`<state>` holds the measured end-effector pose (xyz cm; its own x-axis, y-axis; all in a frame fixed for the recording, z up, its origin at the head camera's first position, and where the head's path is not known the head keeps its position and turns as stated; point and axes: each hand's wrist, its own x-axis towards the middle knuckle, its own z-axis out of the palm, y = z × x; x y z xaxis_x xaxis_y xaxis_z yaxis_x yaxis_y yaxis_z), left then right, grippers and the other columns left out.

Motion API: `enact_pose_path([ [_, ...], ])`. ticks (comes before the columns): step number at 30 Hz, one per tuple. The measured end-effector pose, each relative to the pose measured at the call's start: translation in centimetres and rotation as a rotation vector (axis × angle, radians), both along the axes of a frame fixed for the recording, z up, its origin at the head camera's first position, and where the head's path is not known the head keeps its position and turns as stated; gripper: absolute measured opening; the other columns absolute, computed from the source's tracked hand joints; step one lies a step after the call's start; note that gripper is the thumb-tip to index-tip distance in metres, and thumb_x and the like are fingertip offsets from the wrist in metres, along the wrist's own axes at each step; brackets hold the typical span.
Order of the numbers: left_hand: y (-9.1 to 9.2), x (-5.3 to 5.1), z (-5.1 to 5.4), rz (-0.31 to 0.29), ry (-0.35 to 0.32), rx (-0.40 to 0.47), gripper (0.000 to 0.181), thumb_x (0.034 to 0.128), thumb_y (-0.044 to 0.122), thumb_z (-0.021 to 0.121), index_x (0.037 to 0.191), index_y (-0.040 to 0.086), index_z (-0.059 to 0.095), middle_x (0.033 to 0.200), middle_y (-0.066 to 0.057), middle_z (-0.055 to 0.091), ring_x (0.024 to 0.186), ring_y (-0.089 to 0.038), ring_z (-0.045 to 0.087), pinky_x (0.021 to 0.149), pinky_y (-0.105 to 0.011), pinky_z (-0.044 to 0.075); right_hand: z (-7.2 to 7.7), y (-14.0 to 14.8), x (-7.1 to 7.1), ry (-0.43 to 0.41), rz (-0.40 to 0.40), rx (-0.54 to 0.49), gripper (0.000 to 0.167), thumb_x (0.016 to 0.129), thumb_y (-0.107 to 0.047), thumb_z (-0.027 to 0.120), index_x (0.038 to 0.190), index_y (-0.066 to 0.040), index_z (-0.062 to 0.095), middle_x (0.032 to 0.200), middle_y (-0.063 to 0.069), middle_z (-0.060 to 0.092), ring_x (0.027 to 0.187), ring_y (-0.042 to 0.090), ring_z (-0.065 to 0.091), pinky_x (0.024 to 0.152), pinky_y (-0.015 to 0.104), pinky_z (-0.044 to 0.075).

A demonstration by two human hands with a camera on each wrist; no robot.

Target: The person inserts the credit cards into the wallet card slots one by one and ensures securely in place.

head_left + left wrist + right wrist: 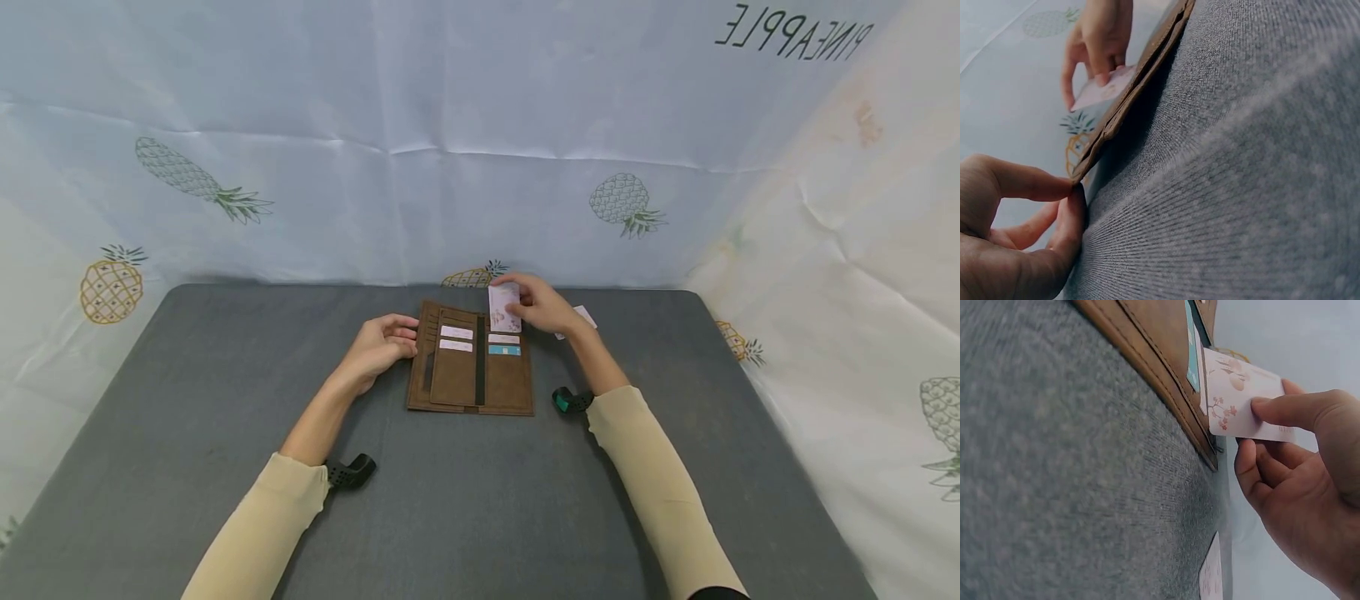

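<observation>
A brown wallet [456,379] lies spread on the grey table, with cards tucked in its slots on both sides. My left hand [378,348] pinches the wallet's left edge between thumb and finger, as the left wrist view shows. In my right hand [543,307] is a pink card [501,310] with a floral print, pinched between thumb and fingers. The card stands at the top of the wallet's right-hand slots, just above a pale card and a blue card [504,350]. From the head view I cannot tell whether its lower edge is inside a slot.
Another pink card [1212,575] lies on the table right of the wallet, partly behind my right wrist. A white curtain [420,208] with pineapple prints hangs along the table's far edge. Dark wrist devices [351,472] sit on both forearms.
</observation>
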<state>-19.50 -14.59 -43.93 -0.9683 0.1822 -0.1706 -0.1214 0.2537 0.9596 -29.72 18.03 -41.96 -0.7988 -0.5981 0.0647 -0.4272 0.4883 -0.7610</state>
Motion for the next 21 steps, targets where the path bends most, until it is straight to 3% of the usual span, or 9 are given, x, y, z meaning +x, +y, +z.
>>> enact_pose_path([
  [6,0.2,0.0,0.0,0.006,0.004,-0.005,0.053,0.0990,-0.007,0.064,0.151,-0.005,0.055,0.135,-0.026,0.062,0.102,-0.015,0.069,0.089,-0.024,0.061,-0.3,-0.1,0.0,0.006,-0.020,-0.009,0.046,0.107,0.001,0.063,0.153,-0.004,0.058,0.063,-0.002,0.038,0.055,0.009,0.030,0.060,0.025,0.034],
  [10,0.2,0.1,0.1,0.010,-0.002,-0.004,0.053,0.0988,-0.008,0.064,0.151,-0.004,0.055,0.134,-0.026,0.063,0.100,-0.012,0.069,0.088,-0.023,0.061,-0.7,0.0,0.2,-0.082,-0.061,-0.053,0.048,0.107,0.002,0.063,0.154,0.002,0.051,0.079,0.007,0.061,0.066,0.007,0.055,0.067,0.023,0.047],
  [13,0.2,0.1,0.2,0.009,-0.002,-0.005,0.053,0.0989,-0.007,0.064,0.151,-0.005,0.055,0.134,-0.026,0.063,0.100,-0.013,0.069,0.089,-0.024,0.061,-0.9,0.1,0.5,-0.128,-0.104,-0.042,0.050,0.108,-0.001,0.062,0.155,0.004,0.044,0.106,0.021,0.074,0.091,0.021,0.074,0.077,0.025,0.054],
  [16,0.2,0.0,0.1,0.006,0.002,-0.008,0.053,0.0991,-0.007,0.064,0.151,-0.005,0.055,0.135,-0.026,0.062,0.103,-0.016,0.070,0.090,-0.025,0.061,-1.1,0.1,0.7,-0.131,-0.128,-0.009,0.051,0.110,-0.006,0.062,0.155,0.004,0.041,0.118,0.029,0.074,0.108,0.036,0.076,0.083,0.030,0.056],
  [21,0.2,0.0,0.1,0.006,0.004,-0.009,0.053,0.0989,-0.007,0.065,0.151,-0.004,0.056,0.135,-0.026,0.063,0.103,-0.016,0.070,0.091,-0.026,0.061,-1.1,0.1,0.9,-0.115,-0.142,0.022,0.050,0.110,-0.009,0.063,0.154,0.002,0.043,0.121,0.029,0.073,0.114,0.043,0.074,0.087,0.035,0.057],
])
